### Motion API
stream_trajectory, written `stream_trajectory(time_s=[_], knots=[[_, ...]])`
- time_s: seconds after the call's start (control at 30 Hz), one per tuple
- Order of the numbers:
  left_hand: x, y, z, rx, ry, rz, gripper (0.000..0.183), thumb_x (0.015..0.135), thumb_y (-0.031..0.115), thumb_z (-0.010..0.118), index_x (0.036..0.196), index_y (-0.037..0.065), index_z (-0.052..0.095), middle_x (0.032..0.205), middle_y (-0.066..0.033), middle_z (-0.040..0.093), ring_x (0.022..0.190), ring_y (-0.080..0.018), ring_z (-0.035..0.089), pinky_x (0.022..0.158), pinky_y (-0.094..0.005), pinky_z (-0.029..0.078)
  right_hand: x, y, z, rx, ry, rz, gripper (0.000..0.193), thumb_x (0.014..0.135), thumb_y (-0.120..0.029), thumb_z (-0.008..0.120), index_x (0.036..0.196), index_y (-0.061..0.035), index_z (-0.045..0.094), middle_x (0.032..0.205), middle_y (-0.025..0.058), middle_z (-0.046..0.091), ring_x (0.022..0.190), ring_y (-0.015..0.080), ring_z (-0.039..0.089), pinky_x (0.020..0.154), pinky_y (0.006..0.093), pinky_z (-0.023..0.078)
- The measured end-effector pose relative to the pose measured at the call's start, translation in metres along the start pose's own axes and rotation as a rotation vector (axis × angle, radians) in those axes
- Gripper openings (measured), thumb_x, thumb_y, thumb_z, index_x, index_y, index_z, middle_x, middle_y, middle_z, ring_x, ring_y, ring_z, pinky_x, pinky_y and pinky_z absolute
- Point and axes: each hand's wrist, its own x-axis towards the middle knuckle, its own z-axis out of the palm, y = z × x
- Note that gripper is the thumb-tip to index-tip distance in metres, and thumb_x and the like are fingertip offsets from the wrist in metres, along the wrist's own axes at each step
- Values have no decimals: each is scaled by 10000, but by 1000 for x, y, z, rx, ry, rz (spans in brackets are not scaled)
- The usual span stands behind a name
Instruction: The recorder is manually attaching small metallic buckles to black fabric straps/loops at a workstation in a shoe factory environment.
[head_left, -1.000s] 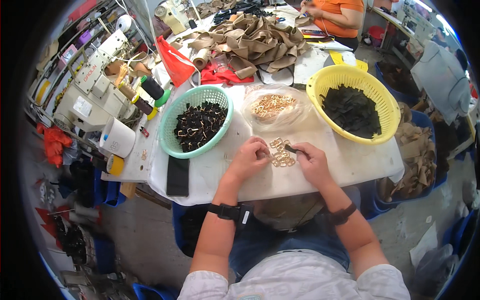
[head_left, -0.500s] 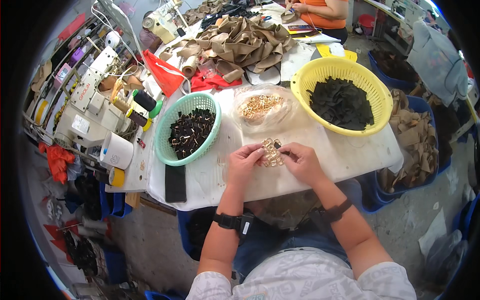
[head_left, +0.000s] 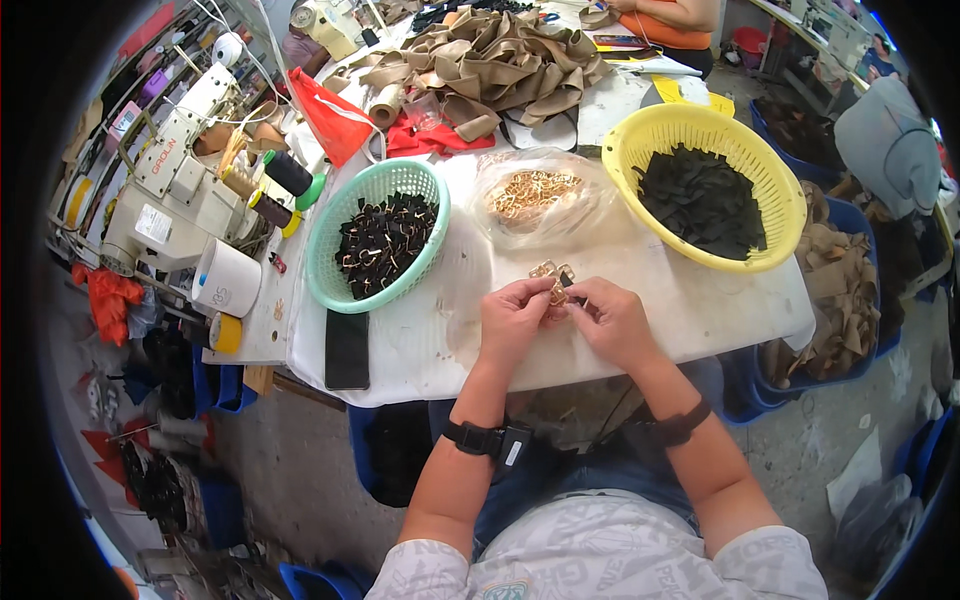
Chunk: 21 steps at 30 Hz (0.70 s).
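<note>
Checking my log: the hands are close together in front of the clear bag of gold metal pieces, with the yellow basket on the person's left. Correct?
No: the head view shows the yellow basket on the person's right, not left. The left hand and right hand are close together before the bag.

Holds left arm and right arm forward, slanting inward from elbows set wide apart. Holds left hand and right hand near each other, with backs mostly upward. Curls the fingers on both, pinching thumb toward forefinger, with fingertips facing across a narrow gap.
</note>
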Motion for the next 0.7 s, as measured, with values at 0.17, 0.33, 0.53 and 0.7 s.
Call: stream_trajectory(time_s=[0.17, 0.33, 0.53, 0.7], knots=[[0, -3, -2, 48, -61, 38, 183, 890, 16, 586, 1032, -48, 681, 843, -81, 698, 697, -97, 656, 601, -210, 529, 0, 2, 2, -66, -14, -64, 193, 766, -26, 677, 958, -33, 655, 834, 107, 646, 645, 243, 632, 573, 311, 501], [-2, 4, -4, 33, -117, 29, 183, 896, 30, 588, 1036, -35, 685, 839, -66, 700, 717, -90, 654, 620, -213, 525, 0, 4, 2, -114, 11, -136, 175, 764, -25, 672, 936, -34, 643, 833, 115, 636, 698, 298, 633, 599, 351, 508], [-4, 5, -7, 54, -138, 42, 193, 896, 20, 574, 1044, -47, 679, 878, -96, 705, 734, -118, 661, 630, -233, 523, -1, 0, 2, -174, 25, -178, 177, 759, -22, 672, 933, -41, 641, 828, 107, 635, 709, 298, 634, 602, 357, 508], [-5, 4, -7, 44, -139, 44, 204, 893, 18, 580, 1064, -48, 669, 881, -96, 702, 735, -125, 668, 629, -231, 519, 0, -2, 1, -160, 37, -181, 188, 764, -22, 675, 949, -42, 643, 833, 102, 640, 679, 274, 633, 581, 337, 503]])
